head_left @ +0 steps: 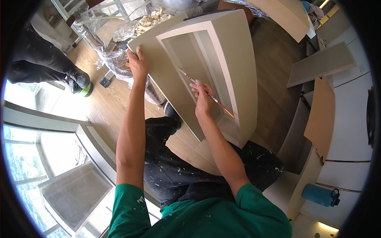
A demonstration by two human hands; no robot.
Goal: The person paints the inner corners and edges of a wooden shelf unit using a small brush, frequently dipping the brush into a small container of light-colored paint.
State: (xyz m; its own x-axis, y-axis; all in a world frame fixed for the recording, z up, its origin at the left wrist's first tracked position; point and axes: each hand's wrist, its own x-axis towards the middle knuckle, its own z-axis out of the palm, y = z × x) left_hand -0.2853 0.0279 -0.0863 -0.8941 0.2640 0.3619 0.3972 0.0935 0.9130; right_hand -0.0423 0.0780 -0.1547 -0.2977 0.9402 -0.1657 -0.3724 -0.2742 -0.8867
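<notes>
Low in front of me stands a beige cabinet [238, 59] with an open, framed front. A flat beige panel [156, 65] stands along its left side; whether it is hinged to the cabinet I cannot tell. My left hand [137, 64] grips the panel's upper left edge, its thumb on the inner face. Closed around a thin paintbrush [219, 104], my right hand [203, 95] is in front of the cabinet opening. The brush's pale tip points up and left toward the panel, and its red handle end points down and right.
Plastic sheeting [115, 59] and crumpled scraps [152, 20] lie beyond the panel. At the left, another person's legs [43, 59] are beside a window [51, 178]. Cardboard [319, 119], a loose pale board [321, 63] and a blue bottle [317, 194] are at the right.
</notes>
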